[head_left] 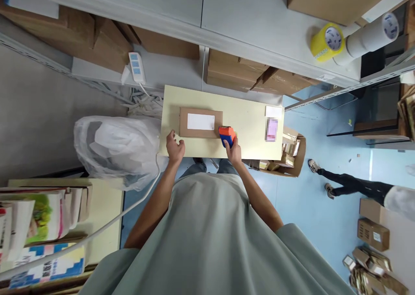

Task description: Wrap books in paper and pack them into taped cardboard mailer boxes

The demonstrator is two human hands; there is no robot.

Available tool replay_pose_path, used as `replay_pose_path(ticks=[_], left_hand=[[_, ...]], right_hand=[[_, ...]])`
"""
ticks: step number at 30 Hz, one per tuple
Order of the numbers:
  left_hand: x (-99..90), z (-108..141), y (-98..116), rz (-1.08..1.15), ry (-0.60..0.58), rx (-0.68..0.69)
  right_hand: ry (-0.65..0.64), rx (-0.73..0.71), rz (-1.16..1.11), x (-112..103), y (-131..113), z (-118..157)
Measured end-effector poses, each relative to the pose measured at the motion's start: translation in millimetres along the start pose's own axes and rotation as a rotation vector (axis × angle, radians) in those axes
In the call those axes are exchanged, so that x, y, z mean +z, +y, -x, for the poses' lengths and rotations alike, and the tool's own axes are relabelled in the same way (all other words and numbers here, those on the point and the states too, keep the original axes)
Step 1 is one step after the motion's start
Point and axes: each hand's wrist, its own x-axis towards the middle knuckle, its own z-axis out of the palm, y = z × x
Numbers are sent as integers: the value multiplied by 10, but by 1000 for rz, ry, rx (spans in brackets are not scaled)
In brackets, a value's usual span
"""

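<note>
A flat brown cardboard box (183, 123) lies on the pale yellow table, with a white label (201, 122) on its top face. My right hand (234, 151) grips an orange-and-blue handheld device (227, 134) at the box's right end; its exact kind is not clear. Whether the device touches the box I cannot tell. Just off the box's lower left corner is my left hand (175, 148), holding nothing, its fingers loosely bent and apart.
On the table's (249, 130) right side lie a white paper and a blurred pinkish card (271, 129). A carton of small parcels (300, 154) stands to the right, a plastic bag (119, 148) to the left. Tape rolls (327, 42) sit on the shelf; a person (356, 184) walks at right.
</note>
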Motion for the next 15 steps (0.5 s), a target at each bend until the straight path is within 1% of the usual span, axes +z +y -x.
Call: replay_pose_path(ticks=[2,3,5,8,11,15], left_hand=[[-26,36,55,-69,71,123],[-22,54,109,-81,84,187],[22,82,259,-69,67,297],[160,102,524,-28,-33,432],[347,96,749,-20,-141,523],[621,67,926,-42,-258,598]], right_hand=[[6,-50,118,-1,91,124],[-3,-87,173,-7,147,170],[-39,-169,261,-31,269,223],[-91,-311,339,-95,448,205],[-143,-441,398,-174,602,104],[-214,-553,482,-241,784,-105]])
